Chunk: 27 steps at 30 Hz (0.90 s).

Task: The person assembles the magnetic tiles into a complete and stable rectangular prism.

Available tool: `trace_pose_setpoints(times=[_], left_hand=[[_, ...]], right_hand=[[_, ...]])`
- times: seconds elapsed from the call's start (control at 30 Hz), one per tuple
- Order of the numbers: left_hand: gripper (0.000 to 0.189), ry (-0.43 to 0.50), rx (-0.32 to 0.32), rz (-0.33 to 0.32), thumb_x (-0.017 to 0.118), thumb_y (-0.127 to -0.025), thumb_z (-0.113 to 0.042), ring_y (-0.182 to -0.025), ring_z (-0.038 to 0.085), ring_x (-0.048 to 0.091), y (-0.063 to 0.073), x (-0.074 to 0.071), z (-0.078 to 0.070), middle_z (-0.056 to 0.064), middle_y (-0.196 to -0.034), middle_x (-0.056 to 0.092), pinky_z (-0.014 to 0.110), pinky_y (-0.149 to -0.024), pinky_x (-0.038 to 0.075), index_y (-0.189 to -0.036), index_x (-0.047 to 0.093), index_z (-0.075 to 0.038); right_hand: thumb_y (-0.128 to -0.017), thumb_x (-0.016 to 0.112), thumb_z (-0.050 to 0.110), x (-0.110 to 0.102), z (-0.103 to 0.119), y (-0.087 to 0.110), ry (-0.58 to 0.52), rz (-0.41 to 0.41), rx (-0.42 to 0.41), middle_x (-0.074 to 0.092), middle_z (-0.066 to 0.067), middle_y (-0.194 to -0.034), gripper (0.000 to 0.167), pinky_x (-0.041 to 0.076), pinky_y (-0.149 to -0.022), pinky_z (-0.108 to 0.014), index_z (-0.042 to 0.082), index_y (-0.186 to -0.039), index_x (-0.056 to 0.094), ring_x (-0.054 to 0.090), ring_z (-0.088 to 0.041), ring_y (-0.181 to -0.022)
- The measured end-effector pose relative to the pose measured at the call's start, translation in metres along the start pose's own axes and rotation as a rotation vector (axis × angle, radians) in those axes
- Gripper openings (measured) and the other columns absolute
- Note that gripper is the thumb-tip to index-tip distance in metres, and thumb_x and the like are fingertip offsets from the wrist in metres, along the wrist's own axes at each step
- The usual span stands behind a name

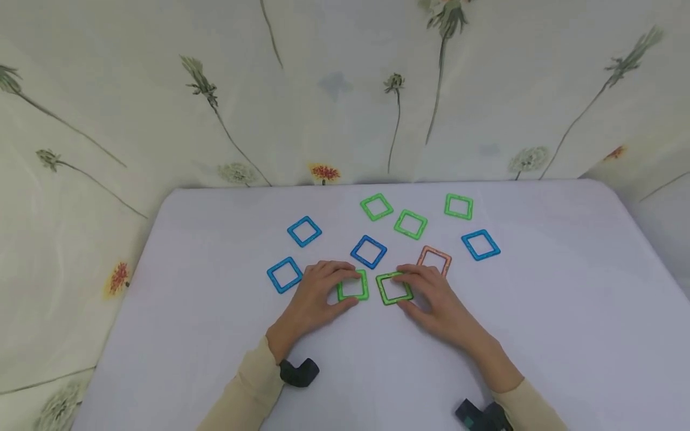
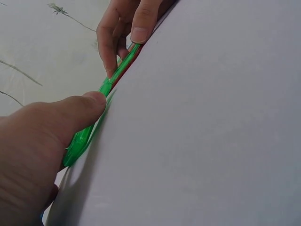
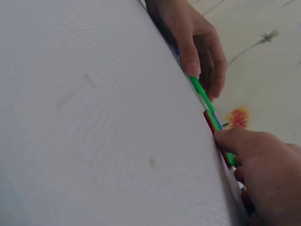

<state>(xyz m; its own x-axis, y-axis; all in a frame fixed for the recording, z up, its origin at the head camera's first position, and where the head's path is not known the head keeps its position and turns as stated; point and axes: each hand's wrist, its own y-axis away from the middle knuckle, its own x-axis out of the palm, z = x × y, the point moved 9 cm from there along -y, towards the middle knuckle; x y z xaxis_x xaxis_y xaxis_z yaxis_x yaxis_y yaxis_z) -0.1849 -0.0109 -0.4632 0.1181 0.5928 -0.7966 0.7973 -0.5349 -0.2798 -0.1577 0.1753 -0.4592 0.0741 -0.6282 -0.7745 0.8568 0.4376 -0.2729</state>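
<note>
In the head view, my left hand (image 1: 317, 293) pinches a green square frame tile (image 1: 365, 285) between thumb and fingers. Just to its right, my right hand (image 1: 438, 302) pinches another green square frame (image 1: 381, 290). A narrow gap parts the two in that view. Both wrist views show a red edge (image 2: 126, 72) along the underside of the right hand's green frame, apparently a red frame beneath it. Partly hidden behind the right hand is an orange-red frame (image 1: 438, 252). A dark blue frame (image 1: 375, 242) lies just beyond both hands.
Two blue frames (image 1: 297, 224) lie to the left, one close to my left hand. Another blue frame (image 1: 473, 234) is at the right. Green frames (image 1: 416, 215) lie farther back on the white table (image 1: 178, 311). Behind it hangs a flower-patterned cloth (image 1: 345, 131).
</note>
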Motion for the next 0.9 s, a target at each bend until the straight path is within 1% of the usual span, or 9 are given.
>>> trace_pose_setpoints(times=[0.17, 0.27, 0.43, 0.57, 0.67, 0.9], left_hand=[[0.044, -0.005, 0.024, -0.001, 0.074, -0.081, -0.036, -0.12, 0.011, 0.048, 0.001, 0.003, -0.004, -0.009, -0.127, 0.058, 0.035, -0.097, 0.039, -0.122, 0.062, -0.027], [0.044, -0.008, 0.033, -0.004, 0.074, -0.081, -0.037, -0.12, 0.011, 0.048, 0.001, 0.004, -0.006, -0.009, -0.127, 0.058, 0.036, -0.096, 0.039, -0.122, 0.062, -0.027], [0.043, -0.006, 0.04, 0.005, 0.074, -0.081, -0.037, -0.121, 0.011, 0.047, -0.001, 0.008, -0.011, -0.009, -0.128, 0.057, 0.036, -0.098, 0.037, -0.121, 0.062, -0.027], [0.042, -0.028, 0.041, 0.011, 0.072, -0.082, -0.038, -0.121, 0.011, 0.047, -0.004, 0.01, -0.014, -0.009, -0.128, 0.057, 0.036, -0.098, 0.037, -0.12, 0.062, -0.027], [0.041, -0.043, 0.038, 0.007, 0.072, -0.082, -0.038, -0.121, 0.012, 0.048, -0.004, 0.01, -0.015, -0.008, -0.128, 0.058, 0.037, -0.097, 0.038, -0.12, 0.062, -0.026], [0.042, -0.034, 0.025, -0.002, 0.073, -0.081, -0.036, -0.121, 0.013, 0.048, -0.003, 0.011, -0.017, -0.007, -0.128, 0.058, 0.038, -0.097, 0.038, -0.121, 0.062, -0.026]], right_hand=[[-0.083, 0.072, 0.02, -0.001, -0.001, 0.0, 0.004, -0.009, 0.004, 0.051, 0.0, -0.133, 0.042, 0.03, -0.102, -0.028, 0.018, -0.123, 0.059, 0.041, -0.014, -0.122], [-0.082, 0.072, 0.021, -0.002, -0.001, 0.0, 0.01, -0.009, 0.013, 0.05, -0.001, -0.133, 0.045, 0.031, -0.102, -0.028, 0.016, -0.125, 0.058, 0.042, -0.015, -0.121], [-0.081, 0.074, 0.024, -0.002, -0.003, 0.0, 0.057, -0.004, 0.049, 0.048, -0.002, -0.134, 0.06, 0.037, -0.101, -0.036, 0.015, -0.135, 0.049, 0.042, -0.017, -0.122], [-0.082, 0.073, 0.026, -0.002, -0.006, -0.001, 0.061, 0.004, 0.066, 0.048, -0.002, -0.134, 0.061, 0.038, -0.099, -0.04, 0.015, -0.137, 0.049, 0.042, -0.018, -0.121], [-0.082, 0.073, 0.026, -0.001, -0.006, -0.001, 0.05, 0.004, 0.06, 0.048, -0.002, -0.133, 0.059, 0.038, -0.099, -0.039, 0.015, -0.135, 0.05, 0.042, -0.017, -0.121], [-0.081, 0.074, 0.024, -0.001, -0.004, 0.0, 0.049, 0.0, 0.013, 0.048, -0.004, -0.13, 0.059, 0.037, -0.097, -0.036, 0.012, -0.134, 0.052, 0.042, -0.017, -0.118]])
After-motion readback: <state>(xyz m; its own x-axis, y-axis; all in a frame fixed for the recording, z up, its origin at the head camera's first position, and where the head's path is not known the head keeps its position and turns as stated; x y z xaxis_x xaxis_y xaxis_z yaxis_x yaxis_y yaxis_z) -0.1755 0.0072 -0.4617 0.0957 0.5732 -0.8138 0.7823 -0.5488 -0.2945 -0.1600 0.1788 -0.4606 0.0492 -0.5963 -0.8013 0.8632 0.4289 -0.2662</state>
